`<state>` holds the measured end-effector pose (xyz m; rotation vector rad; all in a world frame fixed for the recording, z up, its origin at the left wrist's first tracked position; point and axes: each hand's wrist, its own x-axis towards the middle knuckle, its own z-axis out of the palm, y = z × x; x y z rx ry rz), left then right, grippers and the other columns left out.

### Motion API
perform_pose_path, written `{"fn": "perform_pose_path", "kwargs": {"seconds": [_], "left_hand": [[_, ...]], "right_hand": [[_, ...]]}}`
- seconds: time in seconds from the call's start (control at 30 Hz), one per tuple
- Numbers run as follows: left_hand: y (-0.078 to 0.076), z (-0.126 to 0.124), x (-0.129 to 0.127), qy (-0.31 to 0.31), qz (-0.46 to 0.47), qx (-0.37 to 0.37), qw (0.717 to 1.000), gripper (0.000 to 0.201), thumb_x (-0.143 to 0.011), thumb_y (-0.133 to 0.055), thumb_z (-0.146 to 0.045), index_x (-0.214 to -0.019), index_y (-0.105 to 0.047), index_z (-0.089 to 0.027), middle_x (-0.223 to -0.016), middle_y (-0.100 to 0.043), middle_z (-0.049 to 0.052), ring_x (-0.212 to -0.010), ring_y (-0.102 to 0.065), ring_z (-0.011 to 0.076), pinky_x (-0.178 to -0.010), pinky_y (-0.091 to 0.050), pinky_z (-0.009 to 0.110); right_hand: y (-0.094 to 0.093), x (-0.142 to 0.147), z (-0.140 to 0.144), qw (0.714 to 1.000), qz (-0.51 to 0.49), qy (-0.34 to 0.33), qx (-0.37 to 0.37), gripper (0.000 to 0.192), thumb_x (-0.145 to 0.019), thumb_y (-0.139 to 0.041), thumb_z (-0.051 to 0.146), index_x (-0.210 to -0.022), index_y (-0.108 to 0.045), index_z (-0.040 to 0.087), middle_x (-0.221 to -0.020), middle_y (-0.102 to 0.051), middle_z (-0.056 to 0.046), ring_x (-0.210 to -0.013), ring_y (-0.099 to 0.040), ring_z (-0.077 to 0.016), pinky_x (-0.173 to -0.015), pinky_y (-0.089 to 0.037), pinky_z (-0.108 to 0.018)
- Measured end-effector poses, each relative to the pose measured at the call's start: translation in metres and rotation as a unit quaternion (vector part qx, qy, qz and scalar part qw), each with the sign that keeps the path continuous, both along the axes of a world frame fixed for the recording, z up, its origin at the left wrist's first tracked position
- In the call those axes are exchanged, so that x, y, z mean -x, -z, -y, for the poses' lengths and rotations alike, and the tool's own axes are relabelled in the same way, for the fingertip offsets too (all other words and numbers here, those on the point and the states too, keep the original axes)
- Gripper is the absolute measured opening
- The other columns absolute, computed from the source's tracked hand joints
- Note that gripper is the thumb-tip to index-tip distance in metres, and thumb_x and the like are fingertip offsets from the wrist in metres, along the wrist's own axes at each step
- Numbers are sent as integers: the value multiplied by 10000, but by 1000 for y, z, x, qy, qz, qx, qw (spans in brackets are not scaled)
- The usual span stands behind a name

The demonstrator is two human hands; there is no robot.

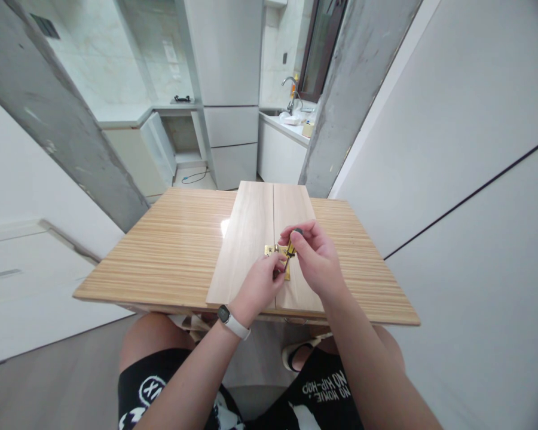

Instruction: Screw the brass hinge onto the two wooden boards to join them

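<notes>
Our right hand point(316, 258) pinches a small screwdriver point(290, 251) upright; our left hand point(260, 284) pinches its tip over a shiny brass hinge point(272, 250), half hidden, on smooth pale boards point(251, 239).

Table: a rectangular tabletop of striped light-wood laminate point(170, 251), glossy, with a bright glare patch near its middle.
Walls: smooth white panels at left and right; the right one point(452, 119) carries a thin dark seam running diagonally.
Pillars: two rough grey concrete columns point(54, 113) flank the opening beyond the table's far edge.
Floor: grey wood-look flooring point(49, 388) below the table's near-left corner.
Kitchen: tall white cabinet fronts point(228, 89), a white counter with a chrome tap point(290, 89), pale marbled wall tiles.
Window: a dark-framed pane point(323, 48) above the sink.
Light: even, soft, indoor.
</notes>
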<state>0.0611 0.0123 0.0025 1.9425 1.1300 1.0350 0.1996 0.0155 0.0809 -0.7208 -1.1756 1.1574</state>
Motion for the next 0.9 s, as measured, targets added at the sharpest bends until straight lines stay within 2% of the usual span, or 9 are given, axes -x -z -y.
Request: {"fn": "perform_pose_path", "kwargs": {"seconds": [0.1,0.2,0.3,0.43,0.53,0.6,0.67,0.77,0.9], "left_hand": [[0,0,0,-1,-4,-1,1000,255,-863,-628,-1,-1022,-663,-197,-926,-701,39,-931,-647,206,-848,-511,325],[2,0,0,-2,-2,1,1000,263,-876,-628,-13,-1056,-664,-202,-933,-700,42,-934,-647,207,-842,-513,324],[4,0,-1,-4,0,1,1000,272,-878,-631,-16,-1072,-667,-203,-941,-696,44,-944,-647,208,-853,-516,326],[3,1,0,-2,-4,1,1000,284,-871,-633,-9,-1077,-671,-200,-949,-699,46,-953,-648,208,-861,-515,327],[2,0,0,-1,-9,-4,1000,287,-871,-633,-10,-1082,-674,-200,-943,-709,44,-959,-648,213,-861,-513,330],[2,0,0,0,-8,-3,1000,292,-877,-628,-13,-1095,-675,-202,-942,-715,44,-963,-649,215,-862,-515,333],[3,1,0,1,-5,1,1000,305,-881,-625,-16,-1115,-675,-204,-944,-720,45,-962,-651,217,-860,-519,335],[5,1,0,0,-2,1,1000,322,-882,-625,-18,-1139,-672,-206,-958,-723,48,-964,-654,217,-862,-523,335],[4,1,1,-1,-5,-8,1000,311,-871,-630,-7,-1108,-672,-205,-944,-716,41,-964,-654,217,-862,-517,333]], "right_hand": [[-1,1,-1,1000,2,6,-10,236,-915,-792,378,-991,-601,263,-972,-730,-5,-765,-630,-146,-753,-535,-313],[-3,1,0,999,1,-33,-11,200,-996,-671,444,-1085,-663,265,-1001,-727,-35,-751,-586,-154,-704,-511,-312],[-3,-1,1,999,-9,-48,-2,279,-1052,-563,465,-1076,-732,244,-1010,-711,-58,-791,-590,-168,-684,-504,-315],[1,-1,-2,1000,-2,-2,-11,140,-971,-731,386,-1009,-707,253,-983,-712,-22,-847,-639,-163,-748,-526,-308],[3,0,-4,1000,-15,13,-20,190,-920,-801,348,-984,-645,261,-972,-720,1,-820,-655,-153,-760,-532,-308],[3,-1,-4,1000,-16,-2,-27,185,-937,-781,355,-1015,-637,268,-971,-718,2,-746,-613,-136,-723,-516,-298],[1,-2,-3,999,-16,-29,-27,172,-1000,-685,417,-1081,-676,267,-988,-709,-24,-731,-576,-141,-694,-502,-303],[0,-3,0,998,-20,-51,-12,304,-1057,-551,483,-1114,-735,248,-1010,-693,-63,-795,-587,-173,-703,-513,-324],[3,-4,0,1000,-3,-20,-3,193,-996,-684,439,-1055,-723,259,-1015,-700,-44,-880,-640,-180,-783,-541,-324]]}}
